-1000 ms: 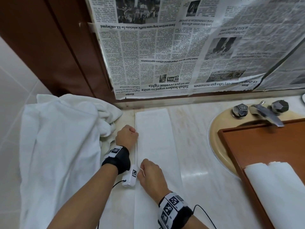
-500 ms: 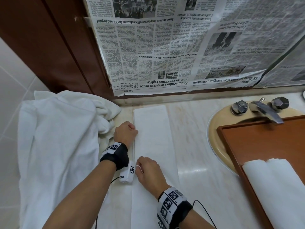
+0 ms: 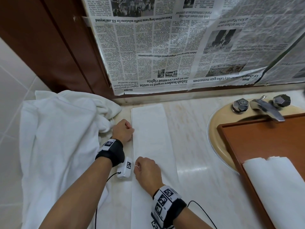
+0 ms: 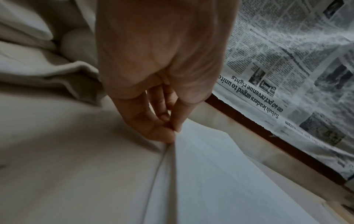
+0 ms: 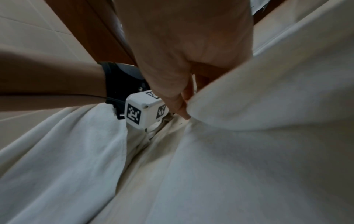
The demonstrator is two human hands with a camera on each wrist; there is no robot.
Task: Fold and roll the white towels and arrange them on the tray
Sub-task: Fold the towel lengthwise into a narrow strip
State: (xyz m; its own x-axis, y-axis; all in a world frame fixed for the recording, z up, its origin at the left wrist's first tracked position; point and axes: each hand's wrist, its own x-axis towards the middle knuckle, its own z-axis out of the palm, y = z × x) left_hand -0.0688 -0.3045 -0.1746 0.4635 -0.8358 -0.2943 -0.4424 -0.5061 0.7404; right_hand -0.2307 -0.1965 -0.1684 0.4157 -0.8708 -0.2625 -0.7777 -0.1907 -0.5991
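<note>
A white towel (image 3: 151, 139) lies folded into a long narrow strip on the marble counter, running from the back wall toward me. My left hand (image 3: 124, 130) pinches its left edge about midway; the left wrist view shows thumb and fingers closed on the towel's edge (image 4: 173, 145). My right hand (image 3: 146, 171) pinches the same left edge nearer to me, and the towel (image 5: 249, 121) bulges over its fingers (image 5: 184, 109) in the right wrist view. A brown wooden tray (image 3: 264, 139) sits over the sink at right, with rolled white towels (image 3: 277, 187) lying on its near part.
A heap of loose white towels (image 3: 56, 146) covers the counter's left end by the tiled wall. A beige sink (image 3: 219, 129) with a metal tap (image 3: 267, 108) lies under the tray. Newspaper (image 3: 181, 47) hangs on the wall behind. Bare marble (image 3: 194, 146) lies between strip and sink.
Both hands stay pinched on the strip's left edge. The view has shifted a little; the hands and towel have hardly moved.
</note>
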